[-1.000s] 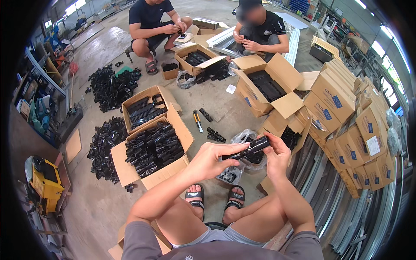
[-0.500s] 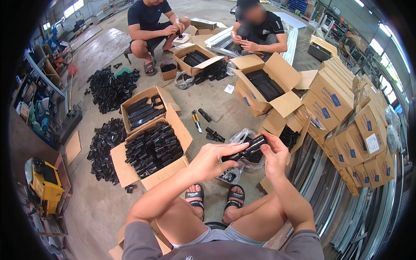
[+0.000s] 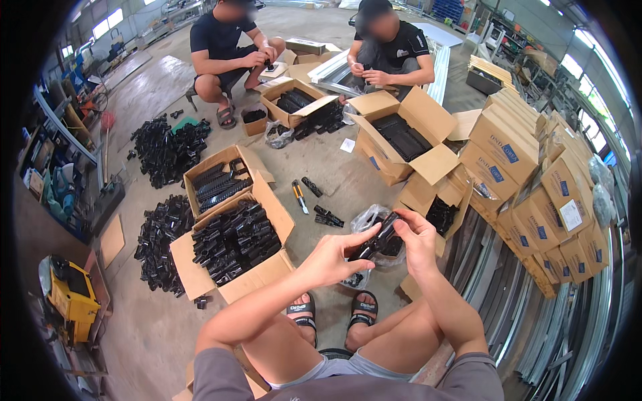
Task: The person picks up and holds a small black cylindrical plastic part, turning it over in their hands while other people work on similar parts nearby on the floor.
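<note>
Above my feet, both hands hold one glossy black tube-shaped fitting (image 3: 380, 242), tilted with its upper end to the right. My right hand (image 3: 418, 242) pinches that upper end between thumb and fingers. Around the lower left end, my left hand (image 3: 332, 259) has its fingers along one side and its thumb on the other. Just beyond and below the fitting, clear plastic bags (image 3: 366, 218) with small dark parts lie partly hidden by my hands. An open carton (image 3: 287, 217) packed with similar black fittings (image 3: 234, 242) stands to my left.
Loose black fittings lie in piles (image 3: 162, 244) at the left. A utility knife (image 3: 299, 195) with orange handle rests on the floor ahead. Open cartons (image 3: 428, 166) stand ahead right; closed cartons (image 3: 498, 150) and long metal profiles (image 3: 535, 347) are at the right. Two people squat opposite, handling small black parts.
The fitting has turned to a steeper tilt between my hands, its upper end shifting slightly left and down. My right hand has moved a little lower. The view has shifted slightly.
</note>
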The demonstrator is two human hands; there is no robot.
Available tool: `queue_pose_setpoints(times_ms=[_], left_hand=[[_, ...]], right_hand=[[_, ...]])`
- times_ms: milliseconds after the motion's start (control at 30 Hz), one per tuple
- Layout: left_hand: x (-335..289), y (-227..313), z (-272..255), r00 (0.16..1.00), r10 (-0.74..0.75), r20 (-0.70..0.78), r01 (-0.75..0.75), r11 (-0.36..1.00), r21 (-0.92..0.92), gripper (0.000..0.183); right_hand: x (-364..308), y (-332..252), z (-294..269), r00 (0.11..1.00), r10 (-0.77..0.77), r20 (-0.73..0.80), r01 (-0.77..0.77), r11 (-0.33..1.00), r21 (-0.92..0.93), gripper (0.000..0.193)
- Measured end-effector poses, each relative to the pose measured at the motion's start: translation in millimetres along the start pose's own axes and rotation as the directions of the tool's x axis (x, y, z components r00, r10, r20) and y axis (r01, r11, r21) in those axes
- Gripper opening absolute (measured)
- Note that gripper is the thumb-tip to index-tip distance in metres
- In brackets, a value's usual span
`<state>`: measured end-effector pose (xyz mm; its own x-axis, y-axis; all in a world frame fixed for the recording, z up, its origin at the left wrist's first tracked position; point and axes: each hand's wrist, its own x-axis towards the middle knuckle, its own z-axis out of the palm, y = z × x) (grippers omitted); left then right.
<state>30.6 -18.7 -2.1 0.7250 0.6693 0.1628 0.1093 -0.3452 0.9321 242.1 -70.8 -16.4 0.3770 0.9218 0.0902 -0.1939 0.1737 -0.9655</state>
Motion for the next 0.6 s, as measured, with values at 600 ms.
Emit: queue_pose_setpoints(times_ms=[600], left_hand=[[7.3, -18.7, -31.5, 0.972, -0.234, 0.021, 0.185, 0.707, -0.683, 0.071]], right_hand=[[31.4, 209.7, -57.6, 0.606, 0.746, 0.275, 0.491, -0.08, -0.867, 0.032]])
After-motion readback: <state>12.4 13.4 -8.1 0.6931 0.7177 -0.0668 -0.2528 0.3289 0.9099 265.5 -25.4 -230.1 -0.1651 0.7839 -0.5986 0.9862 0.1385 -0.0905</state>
